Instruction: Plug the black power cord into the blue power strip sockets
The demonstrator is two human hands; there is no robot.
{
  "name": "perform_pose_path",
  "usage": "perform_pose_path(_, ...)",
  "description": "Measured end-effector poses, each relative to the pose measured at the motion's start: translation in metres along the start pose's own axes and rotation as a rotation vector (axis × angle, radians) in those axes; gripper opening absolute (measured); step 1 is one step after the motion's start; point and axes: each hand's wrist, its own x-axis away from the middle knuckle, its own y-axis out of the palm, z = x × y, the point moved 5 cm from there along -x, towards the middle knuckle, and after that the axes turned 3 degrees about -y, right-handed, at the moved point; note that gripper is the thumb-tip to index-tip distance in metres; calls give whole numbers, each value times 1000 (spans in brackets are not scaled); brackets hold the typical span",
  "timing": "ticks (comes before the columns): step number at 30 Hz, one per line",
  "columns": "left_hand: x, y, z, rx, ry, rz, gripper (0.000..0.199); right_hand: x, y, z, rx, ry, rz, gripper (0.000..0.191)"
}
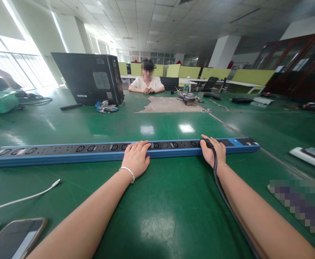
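Note:
A long blue power strip [79,157] with a black socket face lies across the green table in front of me. My left hand [137,156], with a pale bracelet at the wrist, grips it near the middle, fingers over the top and thumb at the near side. Toward the strip's right end, my right hand [215,151] is closed around a black plug [207,142] held at the sockets. Whether the plug is seated in a socket I cannot tell. Its black cable [222,194] runs down along my right forearm toward the bottom edge.
At lower left lie a phone [19,237] and a white cable [35,196]. A white device [312,158] sits at right. Farther back are a black computer case [87,79], gloves [106,107], a green basket [0,102] and a seated person [146,81].

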Motion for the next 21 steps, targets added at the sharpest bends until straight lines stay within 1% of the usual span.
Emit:
perform_pose_path(3,0,1,0,-4,4,5,44,0,2,0,10,-18,-25,44)
perform_pose_path(7,0,1,-1,-8,9,13,44,-1,3,7,23,-20,-54,46)
perform_pose_path(11,0,2,-1,-5,6,10,44,-1,2,6,8,-71,-66,45)
perform_pose_path(13,0,2,-1,-3,7,6,44,1,0,4,0,-78,-36,43)
perform_pose_path(17,0,2,-1,-2,7,7,44,2,-4,-1,-14,-36,55,40)
perform_pose_path(21,0,2,0,-5,0,9,44,0,-7,-5,-79,-32,110,35)
